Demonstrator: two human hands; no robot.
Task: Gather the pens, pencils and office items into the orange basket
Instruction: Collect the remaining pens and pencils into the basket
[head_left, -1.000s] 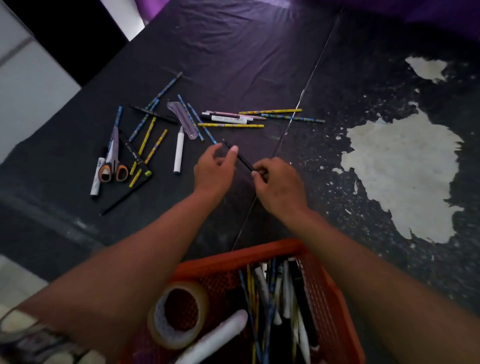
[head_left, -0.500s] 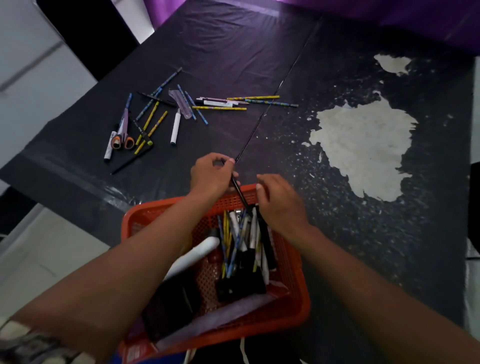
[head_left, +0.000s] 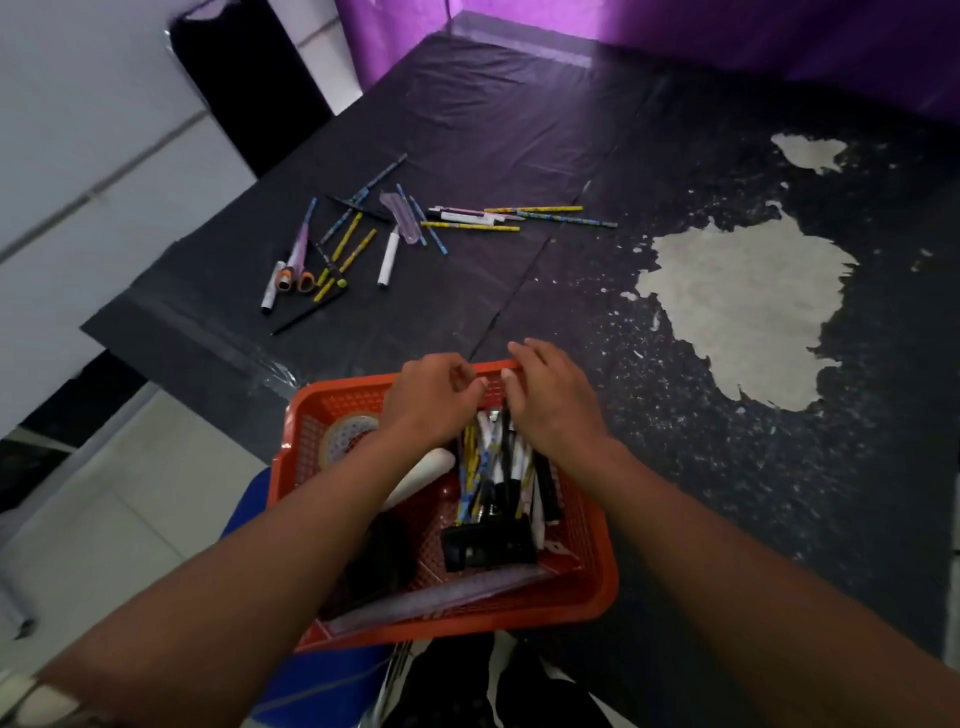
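Observation:
The orange basket (head_left: 597, 566) sits at the table's near edge, holding a tape roll (head_left: 345, 434), a white tube (head_left: 421, 478), a clear ruler (head_left: 441, 597) and several pens and pencils (head_left: 485, 467). My left hand (head_left: 431, 400) and my right hand (head_left: 550, 400) hover over the basket's far end. The left fingers are loosely curled, the right ones relaxed, and neither holds anything. A thin black pen (head_left: 503, 426) leans among the pens just below them. Farther left on the table lie orange-handled scissors (head_left: 296, 275), a white marker (head_left: 388, 257), yellow pencils (head_left: 470, 226) and a clear case (head_left: 400, 221).
A black plastic sheet covers the table (head_left: 519, 130), with a large pale worn patch (head_left: 743, 312) to the right. The table's left edge drops to a white tiled floor (head_left: 104, 519). Something blue (head_left: 249, 519) shows under the basket's left side. A purple wall stands behind.
Both hands carried the thin black pen from the table back over the basket and let it go among the pens there. The camera view pulled back, showing the whole basket.

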